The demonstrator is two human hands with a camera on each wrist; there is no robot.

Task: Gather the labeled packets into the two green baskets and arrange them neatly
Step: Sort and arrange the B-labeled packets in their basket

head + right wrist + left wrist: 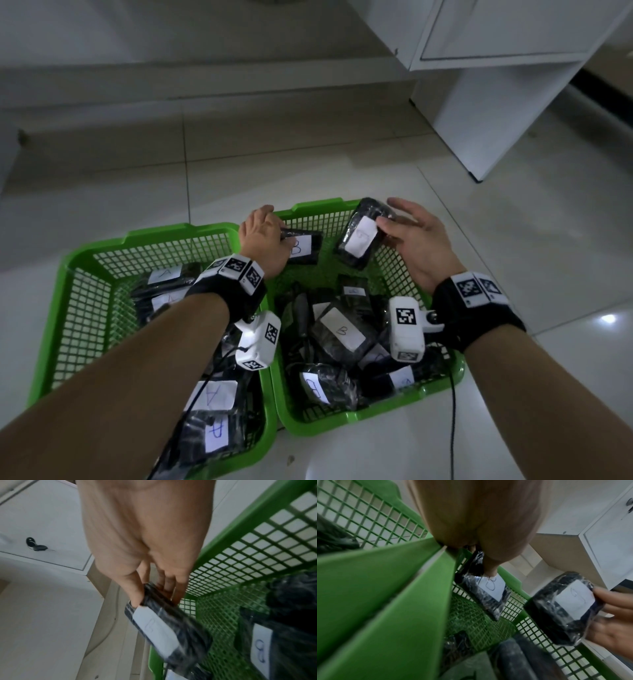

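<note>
Two green mesh baskets stand side by side on the floor: the left basket [85, 260] holds black wrapped packets with white "A" labels [214, 394], the right basket [376, 416] holds several marked "B" [337, 330]. My left hand [263, 236] grips a B packet [303, 246] at the right basket's far left corner, thumb on its top [489, 572]. My right hand [407, 236] pinches another labeled packet [361, 234] and holds it tilted above the far right part of that basket, thumb on the label edge [135, 595].
A white cabinet [513, 85] stands at the back right, with a key in its door [34, 546]. A low white ledge [205, 75] runs along the back. Pale floor tiles [513, 274] surround the baskets. A black cable [452, 428] trails past the right basket's near corner.
</note>
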